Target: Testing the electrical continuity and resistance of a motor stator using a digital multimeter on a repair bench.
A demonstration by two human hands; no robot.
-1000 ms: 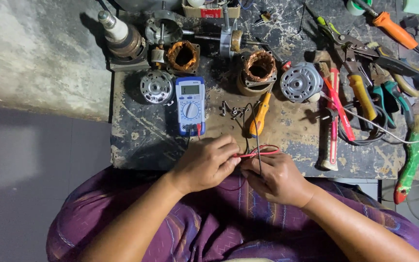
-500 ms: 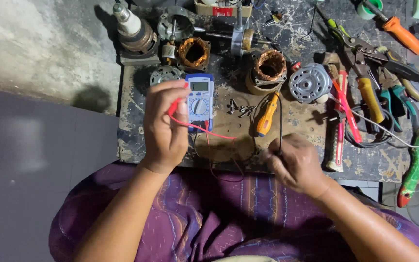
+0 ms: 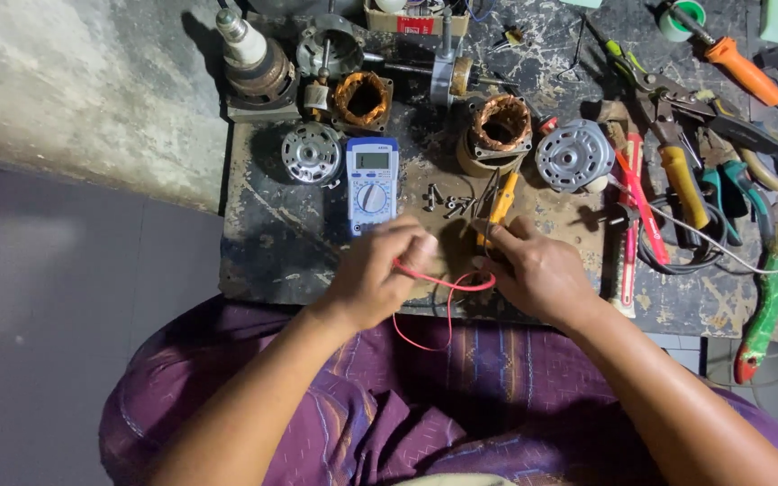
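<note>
Here, from my remote seat, I read the bench from the left: a grey motor rotor with a white tip (image 3: 249,56) stood at the far corner, a round silver end cap (image 3: 312,153) lay just below it, and the blue handheld multimeter with a round dial (image 3: 372,183) sat flat beside that, near the left hand (image 3: 373,276). That hand was closed narrowly, pinching the thin red test lead (image 3: 447,286), which looped from its fingers across to the right hand and hung down over the purple striped cloth (image 3: 461,378) on my lap. A few small loose screws (image 3: 446,202) lay just past the meter. The right hand (image 3: 538,270) was curled at the base of the orange-handled probe (image 3: 501,205); I could not tell whether it gripped that or only the lead's end. Behind them stood a copper-wound stator (image 3: 501,126), well apart from both hands. I judged the measuring barely under way: the lead was gathered at the bench's near edge, touching no winding, and I could not make out any reading on the display, so the probing itself seemed left to do. Further right lay a second silver cap (image 3: 574,155), a red-handled tool (image 3: 638,196), yellow-handled pliers (image 3: 683,184) and a green-handled brush (image 3: 772,301).
</note>
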